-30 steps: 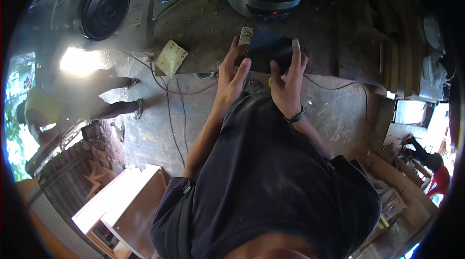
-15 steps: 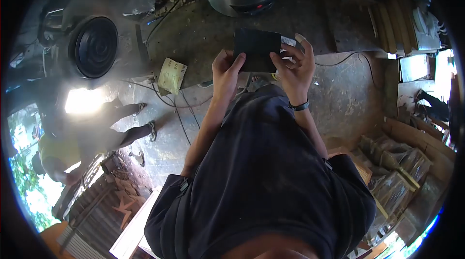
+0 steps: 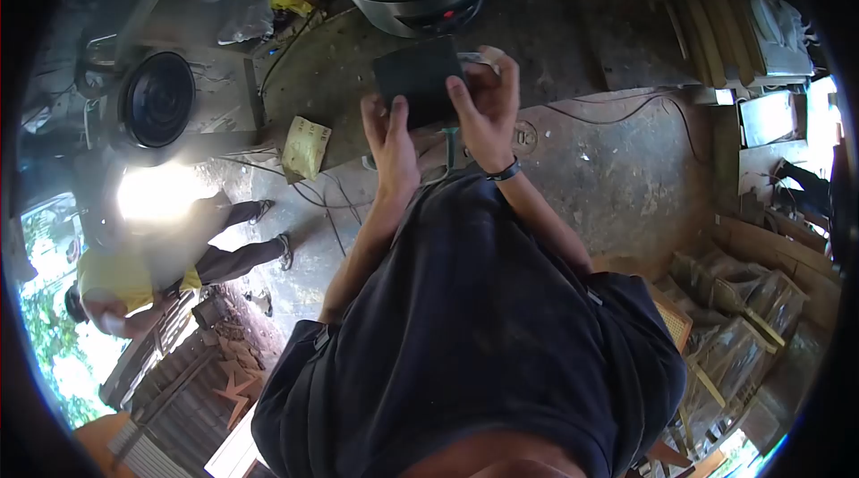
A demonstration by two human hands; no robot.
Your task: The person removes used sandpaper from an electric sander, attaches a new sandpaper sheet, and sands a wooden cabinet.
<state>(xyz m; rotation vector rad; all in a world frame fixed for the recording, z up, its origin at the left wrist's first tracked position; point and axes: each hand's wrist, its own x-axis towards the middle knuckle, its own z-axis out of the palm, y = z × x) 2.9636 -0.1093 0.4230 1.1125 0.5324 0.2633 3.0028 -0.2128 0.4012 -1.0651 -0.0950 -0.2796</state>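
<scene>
A black rectangular sheet (image 3: 417, 77), flat and dark like sandpaper, is held up in front of me above the workbench edge. My left hand (image 3: 390, 143) is closed on its lower left corner, thumb on the near face. My right hand (image 3: 488, 111) grips the right side, its thumb also on the near face. Behind the right fingers shows a small pale piece, too hidden to name. A creased yellowish paper (image 3: 305, 148) with faded print lies on the bench's front edge, left of my hands.
On the dark workbench (image 3: 573, 49) stands a round black-and-silver appliance (image 3: 416, 8) with a red spot. A black round disc (image 3: 161, 100) is at left. Cables (image 3: 617, 120) cross the floor. A person in yellow (image 3: 116, 286) stands at left; plastic-wrapped pieces (image 3: 729, 344) lie at right.
Both hands have shifted left with the black sheet, which is now tilted. The right hand has moved up the sheet's side, and my view has turned slightly.
</scene>
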